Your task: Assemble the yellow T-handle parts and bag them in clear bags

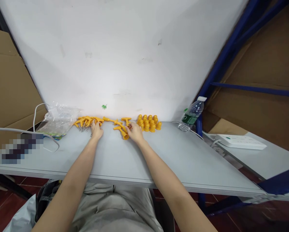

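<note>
My left hand (96,130) is at the right end of a pile of yellow T-shaped plastic handles (83,121), its fingers closed around one handle (99,119). Small silver metal pieces (83,128) lie in front of that pile. Farther right, my right hand (136,132) has its fingertips closed on a yellow piece, mostly hidden by the fingers. Beside them a yellow cone-shaped cap (125,136) lies on its side, among several loose handles (119,123). Rows of upright yellow caps (149,124) stand just right of this hand.
A white panel (125,64) rises behind the grey table (115,161). Clear plastic bags (59,119) and a white cable (35,117) lie left. At the right are a plastic bottle (193,114), blue metal frame (222,58) and white power strip (241,142).
</note>
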`<state>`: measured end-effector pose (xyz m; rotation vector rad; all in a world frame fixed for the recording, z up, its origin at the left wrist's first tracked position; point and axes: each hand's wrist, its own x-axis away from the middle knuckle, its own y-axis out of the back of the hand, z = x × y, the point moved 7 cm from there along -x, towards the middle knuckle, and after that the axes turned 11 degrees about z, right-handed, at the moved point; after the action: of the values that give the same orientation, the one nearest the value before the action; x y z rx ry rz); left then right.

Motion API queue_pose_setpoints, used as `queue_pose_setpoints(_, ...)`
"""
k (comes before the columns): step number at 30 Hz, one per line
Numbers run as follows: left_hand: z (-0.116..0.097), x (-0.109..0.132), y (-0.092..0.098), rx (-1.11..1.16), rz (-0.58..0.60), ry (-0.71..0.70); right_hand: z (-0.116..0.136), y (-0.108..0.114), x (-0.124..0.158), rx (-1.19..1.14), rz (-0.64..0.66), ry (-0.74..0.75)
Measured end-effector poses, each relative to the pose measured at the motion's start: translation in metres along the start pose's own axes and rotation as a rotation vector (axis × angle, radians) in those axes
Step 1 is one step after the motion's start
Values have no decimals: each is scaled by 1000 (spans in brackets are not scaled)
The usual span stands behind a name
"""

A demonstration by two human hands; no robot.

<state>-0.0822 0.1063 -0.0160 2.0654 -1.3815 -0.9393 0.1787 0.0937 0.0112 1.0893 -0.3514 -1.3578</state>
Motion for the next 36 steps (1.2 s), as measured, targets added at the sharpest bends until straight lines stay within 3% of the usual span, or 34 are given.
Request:
queue_pose_setpoints(5,-7,9,3,-109,-11,20,4,-18,4,4,174,-162)
queue_pose_setpoints(9,-18,17,8,-180,-36,16,-9,-22,3,-69,202,-297)
queue_pose_setpoints(13,-38,25,13,-217,-69,-93,-20,-25,-2,-142,166,-314)
queue_pose_setpoints(17,-63,35,12,-252,-42,-263,-20,-20,-5,-141,43,-205)
queue_pose_setpoints(21,-83,44,8,-291,4,-405,5,-2,-2,-43,-105,101)
queue_pose_setpoints(25,-86,46,7,-253,63,-392,37,4,6,98,-75,356)
queue_pose_setpoints(30,-79,42,12,-179,96,-302,54,6,10,217,-32,400)
queue_pose_setpoints(36,-86,46,14,-145,82,-364,49,5,10,249,3,325)
